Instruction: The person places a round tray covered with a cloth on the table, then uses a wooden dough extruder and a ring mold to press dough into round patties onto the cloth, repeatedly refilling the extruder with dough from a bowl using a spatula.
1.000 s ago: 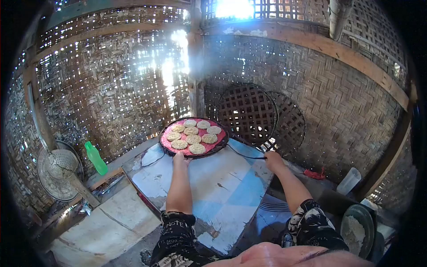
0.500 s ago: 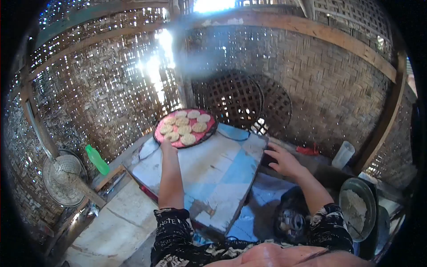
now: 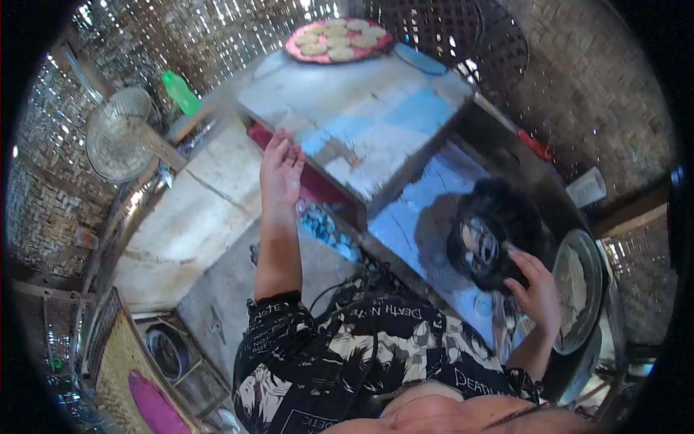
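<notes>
My left hand (image 3: 282, 170) is empty, palm turned up and fingers loosely apart, above the near left edge of the white and blue tabletop (image 3: 318, 90). My right hand (image 3: 536, 289) has its fingers apart beside a black plastic bag (image 3: 512, 210). Shiny clear wrapping and pale contents (image 3: 478, 246) show in the bag's opening; I cannot make out what they are. At the table's far end lies a round tray (image 3: 292, 45) lined in pink, with several flat, pale round cakes (image 3: 337, 42) on it.
A basin (image 3: 599, 278) with pale, doughy stuff stands at right, near a clear plastic cup (image 3: 587, 186). To the left are a green bottle (image 3: 179, 92) and a mesh skimmer (image 3: 124, 114). Below left, a woven tray (image 3: 112, 354) carries a pink oval.
My view has tipped downward. My left hand has come back from the tray's near edge towards my body. The right has moved from the table's right corner to beside the black bag.
</notes>
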`<state>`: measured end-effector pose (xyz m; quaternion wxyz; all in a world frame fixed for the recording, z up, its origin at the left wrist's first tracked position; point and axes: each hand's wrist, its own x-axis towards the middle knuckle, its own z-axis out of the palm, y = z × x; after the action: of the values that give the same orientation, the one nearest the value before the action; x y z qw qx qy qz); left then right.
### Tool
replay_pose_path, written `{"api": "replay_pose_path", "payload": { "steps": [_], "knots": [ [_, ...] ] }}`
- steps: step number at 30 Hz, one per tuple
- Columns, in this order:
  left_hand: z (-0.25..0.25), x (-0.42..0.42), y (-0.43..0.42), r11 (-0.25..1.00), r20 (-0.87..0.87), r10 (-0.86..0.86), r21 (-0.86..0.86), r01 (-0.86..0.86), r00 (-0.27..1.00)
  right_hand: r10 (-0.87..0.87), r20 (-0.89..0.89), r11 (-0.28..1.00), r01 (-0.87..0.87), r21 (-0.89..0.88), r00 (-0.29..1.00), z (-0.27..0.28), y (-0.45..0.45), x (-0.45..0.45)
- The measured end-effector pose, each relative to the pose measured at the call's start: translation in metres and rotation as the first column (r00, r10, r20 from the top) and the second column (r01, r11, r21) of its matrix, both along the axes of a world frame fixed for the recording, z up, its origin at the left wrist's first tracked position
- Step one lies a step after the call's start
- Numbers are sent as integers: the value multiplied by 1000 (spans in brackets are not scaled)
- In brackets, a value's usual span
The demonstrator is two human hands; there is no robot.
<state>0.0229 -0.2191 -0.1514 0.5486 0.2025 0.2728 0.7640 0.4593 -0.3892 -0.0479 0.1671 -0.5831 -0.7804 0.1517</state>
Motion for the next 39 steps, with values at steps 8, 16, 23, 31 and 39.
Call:
{"api": "replay_pose_path", "payload": {
  "steps": [8,16,23,31,39],
  "knots": [
    [-93,61,-166,932,3,-12,-361,12,1000,263,-141,944,-285,-168,954,-85,-64,-10],
    [-141,50,-277,814,-47,-30,-581,-2,998,256,-159,770,-301,-562,953,-295,-124,-51],
    [-206,4,-318,738,26,15,-675,6,1000,-621,-326,497,36,-867,712,-428,-133,-75],
    [-278,-54,-345,693,113,-6,-716,86,994,-904,-417,369,320,-873,-95,-569,-61,-84],
    [-326,-100,-402,574,154,119,-817,59,981,-369,-661,396,533,-748,-653,-530,-44,-62]
  ]
}}
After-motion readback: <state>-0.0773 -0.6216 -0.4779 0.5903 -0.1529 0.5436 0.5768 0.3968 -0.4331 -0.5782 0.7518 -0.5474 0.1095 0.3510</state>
